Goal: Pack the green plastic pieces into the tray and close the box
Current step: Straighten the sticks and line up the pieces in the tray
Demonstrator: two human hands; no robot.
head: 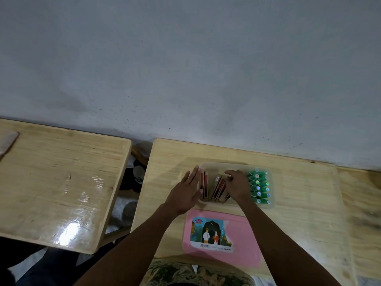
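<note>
A clear plastic box (237, 165) sits on a small wooden table (299, 203) right of centre in the lower half of the frame, close to a grey wall (185, 58). The green plastic pieces (259, 186) fill the right end of the box, lined up in a neat column with their shiny round caps facing up and to the right. The left and middle part of the box holds several thin flat cards (216, 187) standing on edge, some upright against the left wall, some leaning to the right.

The left hand (185, 193) lies flat with fingers stretched out and together, pressed against the outside of the box's left wall, gripping nothing. The right hand (237, 184) reaches into the middle of the box, its fingers curled down over the tops of the leaning cards, just left of the green pieces; whether it actually pinches a card cannot be told.

Below the box, touching its near edge, a pink lid (243, 240) lies flat on the table with a printed label (210, 234) on it. A second wooden table (51, 182) stands apart at the left of the frame.
</note>
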